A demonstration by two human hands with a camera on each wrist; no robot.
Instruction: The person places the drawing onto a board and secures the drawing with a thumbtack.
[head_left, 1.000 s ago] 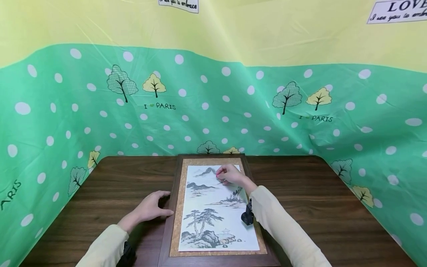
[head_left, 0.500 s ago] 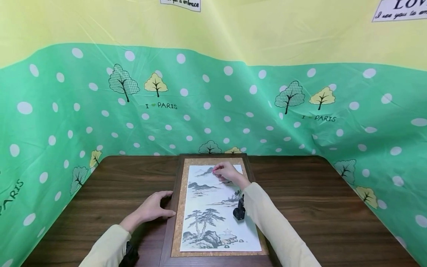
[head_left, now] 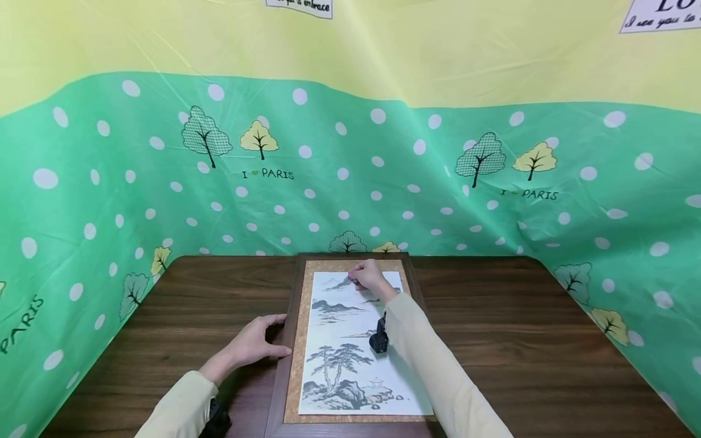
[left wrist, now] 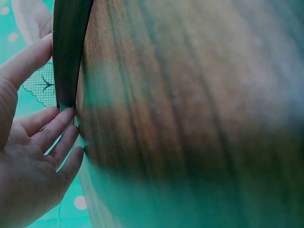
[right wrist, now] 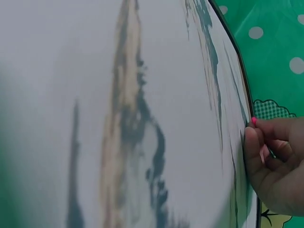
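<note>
A brown-framed cork board (head_left: 328,266) lies on the table, with a sheet of paper (head_left: 339,331) printed with an ink landscape on it. Near the paper's top edge my right hand (head_left: 370,278) pinches a small pink push pin (right wrist: 254,120) between thumb and index finger. Inside the curled fingers of that hand, a second pink piece (right wrist: 264,152) shows partly. Against the left side of the wooden frame (head_left: 282,365), my left hand (head_left: 254,342) rests with thumb and fingers spread and fairly straight, the fingertips touching its edge in the left wrist view.
The dark wooden table (head_left: 493,340) extends on both sides of the board. Behind it and at its sides hangs a green and yellow curtain (head_left: 306,213) with dots and trees.
My right hand has moved up and slightly left over the paper, toward its top edge, still pinching the pink push pin. The left hand stays at the frame's left side.
</note>
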